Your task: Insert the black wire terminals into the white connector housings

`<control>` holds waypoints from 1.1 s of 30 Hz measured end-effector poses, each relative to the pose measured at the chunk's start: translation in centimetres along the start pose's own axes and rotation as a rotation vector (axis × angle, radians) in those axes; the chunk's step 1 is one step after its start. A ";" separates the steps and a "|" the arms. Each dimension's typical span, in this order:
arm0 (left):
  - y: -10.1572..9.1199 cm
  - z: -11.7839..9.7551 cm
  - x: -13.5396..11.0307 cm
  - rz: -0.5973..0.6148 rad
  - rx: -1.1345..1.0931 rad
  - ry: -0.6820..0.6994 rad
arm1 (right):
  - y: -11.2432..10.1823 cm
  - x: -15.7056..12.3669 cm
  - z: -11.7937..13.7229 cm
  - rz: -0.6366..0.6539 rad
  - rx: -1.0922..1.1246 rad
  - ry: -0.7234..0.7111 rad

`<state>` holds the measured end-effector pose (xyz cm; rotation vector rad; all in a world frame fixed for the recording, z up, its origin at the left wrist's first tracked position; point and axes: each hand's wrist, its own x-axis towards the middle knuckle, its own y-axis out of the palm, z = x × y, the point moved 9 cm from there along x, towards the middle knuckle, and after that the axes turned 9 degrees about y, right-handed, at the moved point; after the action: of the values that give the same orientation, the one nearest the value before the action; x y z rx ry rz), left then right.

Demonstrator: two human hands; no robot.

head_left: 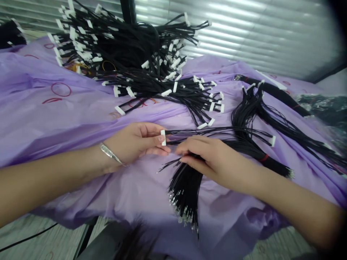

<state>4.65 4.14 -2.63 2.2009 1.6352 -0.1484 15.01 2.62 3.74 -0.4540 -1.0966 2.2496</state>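
My left hand (135, 142) pinches a small white connector (163, 137) between thumb and fingers; thin black wires run from it to the right. A silver bracelet (110, 154) sits on that wrist. My right hand (208, 157) lies just right of the connector, fingers closed on a thin black wire from the loose bundle of black wires (185, 187) under it. That bundle's bare metal ends point toward the table's near edge.
A purple plastic sheet (54, 115) covers the table. A big heap of finished black wires with white connectors (130, 50) lies at the back. More black wire bundles (271, 115), one tied with a red band, lie to the right. Corrugated wall behind.
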 end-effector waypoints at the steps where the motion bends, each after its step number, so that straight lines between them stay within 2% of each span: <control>1: 0.0 0.0 0.0 0.006 0.006 0.004 | 0.0 0.0 0.2 -0.001 0.031 -0.020; 5: 0.2 0.1 0.2 0.043 0.026 0.018 | 0.4 0.3 0.7 0.004 0.115 -0.070; 8: 0.3 0.0 0.2 0.050 0.052 0.029 | -0.1 0.3 1.1 -0.067 0.155 -0.092; 10: 0.4 -0.2 0.1 0.054 0.082 0.039 | -1.0 0.2 0.5 -0.145 0.179 -0.021; 14: 0.5 -0.2 -0.2 0.072 0.103 0.038 | -2.4 0.2 -2.0 -0.244 0.249 0.244; 18: 0.6 0.0 -0.3 0.092 0.075 0.005 | -2.5 0.4 -3.1 -0.236 0.264 0.339; 33: 1.0 0.2 -0.1 0.123 0.065 -0.012 | -1.8 0.7 -3.2 -0.218 0.258 0.344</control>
<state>5.53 3.75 -2.52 2.3371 1.5032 -0.1826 16.78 5.86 3.25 -0.5577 -0.6383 1.9922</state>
